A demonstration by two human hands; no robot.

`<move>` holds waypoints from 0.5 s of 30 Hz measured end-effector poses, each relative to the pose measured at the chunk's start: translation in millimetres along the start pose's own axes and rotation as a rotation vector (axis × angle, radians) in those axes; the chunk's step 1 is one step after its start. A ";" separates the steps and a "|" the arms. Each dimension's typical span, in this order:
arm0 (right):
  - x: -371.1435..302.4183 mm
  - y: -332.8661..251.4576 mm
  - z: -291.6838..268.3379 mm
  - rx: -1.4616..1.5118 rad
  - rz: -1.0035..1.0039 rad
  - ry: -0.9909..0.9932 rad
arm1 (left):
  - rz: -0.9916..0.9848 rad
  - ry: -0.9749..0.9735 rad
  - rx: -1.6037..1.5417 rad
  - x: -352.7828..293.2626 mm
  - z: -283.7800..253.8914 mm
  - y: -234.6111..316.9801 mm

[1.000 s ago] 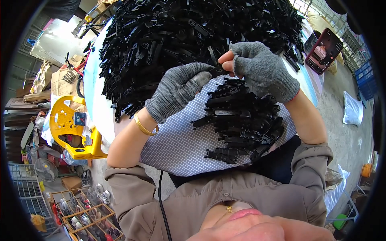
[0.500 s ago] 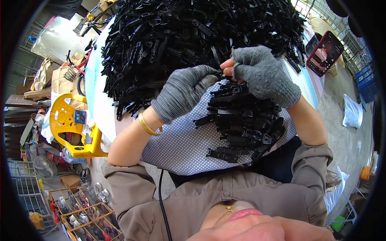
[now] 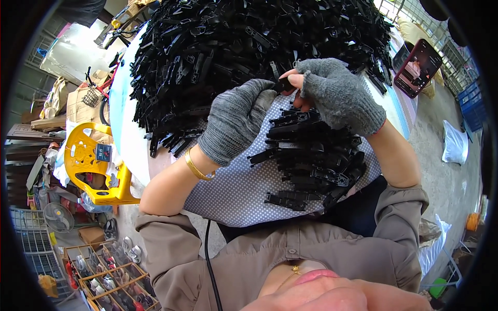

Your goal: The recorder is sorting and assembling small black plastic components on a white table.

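Observation:
A small black plastic part (image 3: 282, 85) is pinched between my two hands at the edge of a big heap. My left hand (image 3: 232, 123), in a grey fingerless glove, is closed on its left end. My right hand (image 3: 340, 96), gloved in the same way, grips its right end between bare thumb and fingertips. Just beyond both hands rises the large heap of long black plastic parts (image 3: 218, 36). Below my right hand lies a smaller, roughly lined-up pile of similar parts (image 3: 306, 150) on a dotted grey cloth (image 3: 223, 199). The held part's shape is mostly covered by fingers.
A phone in a red case (image 3: 418, 68) stands at the table's right side. On the left is a yellow plastic chair (image 3: 122, 184) with small items on it. A shoe rack (image 3: 116, 277) and a fan (image 3: 58, 216) are at lower left. A black cable (image 3: 208, 259) hangs before me.
My left hand has turned slightly and shifted a little left and down. The right thumb and fingers have risen slightly on the black part, which stays between both hands.

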State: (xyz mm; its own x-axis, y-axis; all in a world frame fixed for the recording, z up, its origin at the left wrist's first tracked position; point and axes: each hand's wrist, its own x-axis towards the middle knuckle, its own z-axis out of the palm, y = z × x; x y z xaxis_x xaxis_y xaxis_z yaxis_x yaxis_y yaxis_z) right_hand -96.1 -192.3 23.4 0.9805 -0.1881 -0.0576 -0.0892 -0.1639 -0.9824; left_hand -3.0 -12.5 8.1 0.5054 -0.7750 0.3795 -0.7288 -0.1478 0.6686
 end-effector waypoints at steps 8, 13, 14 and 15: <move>11.2 15.0 -8.6 -0.290 -0.247 0.109 | 0.308 0.206 0.442 -3.8 5.9 3.9; 2.2 -1.8 1.2 0.010 -0.019 0.048 | 0.156 0.125 0.158 -4.8 1.5 1.4; 1.3 -1.9 0.5 0.010 -0.019 0.051 | 0.053 0.063 -0.029 -3.4 1.5 -0.8; 0.5 -1.6 -0.3 0.044 0.021 0.047 | -0.020 0.017 -0.089 -3.2 -1.5 2.9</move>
State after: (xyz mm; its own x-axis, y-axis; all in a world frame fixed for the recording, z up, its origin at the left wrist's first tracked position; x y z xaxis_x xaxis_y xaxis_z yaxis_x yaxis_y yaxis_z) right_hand -95.5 -192.4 25.0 0.9690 -0.2366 -0.0705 -0.1005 -0.1174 -0.9880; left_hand -6.0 -9.6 9.8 0.5277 -0.7620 0.3752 -0.6747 -0.1077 0.7302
